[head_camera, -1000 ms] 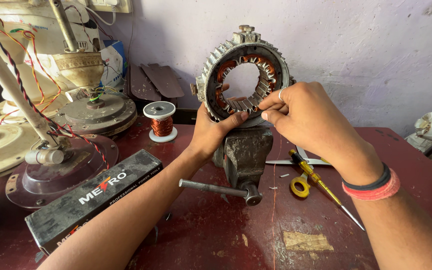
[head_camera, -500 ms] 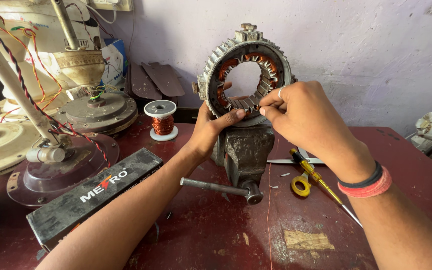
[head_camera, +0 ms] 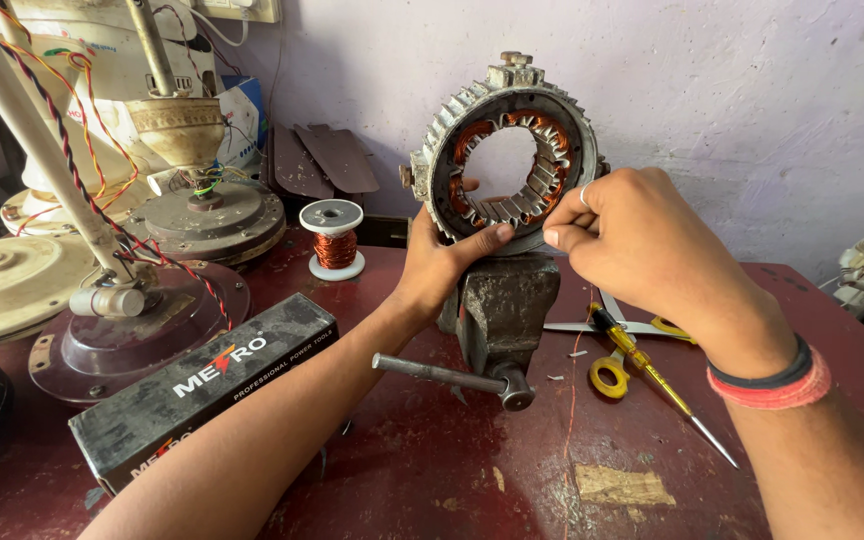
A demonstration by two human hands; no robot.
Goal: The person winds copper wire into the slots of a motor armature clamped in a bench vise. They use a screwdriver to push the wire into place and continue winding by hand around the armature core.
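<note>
- Since a second ago, little has shifted: stator ring point(head_camera: 512, 150) stays clamped upright in the bench vise point(head_camera: 504, 310).
- Left hand point(head_camera: 439, 262) clasps its rim at 7 o'clock; right hand point(head_camera: 642, 240) pinches shut at 4 o'clock, contents unclear.
- Likely heavy, rigid; copper windings fragile, so grip the metal rim.

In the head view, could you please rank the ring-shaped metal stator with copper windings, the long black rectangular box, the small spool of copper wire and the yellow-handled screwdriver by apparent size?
1. Long black rectangular box, though its nearness to the camera flatters it.
2. Ring-shaped metal stator, close behind.
3. Yellow-handled screwdriver, long but thin.
4. Small spool of copper wire.
</note>
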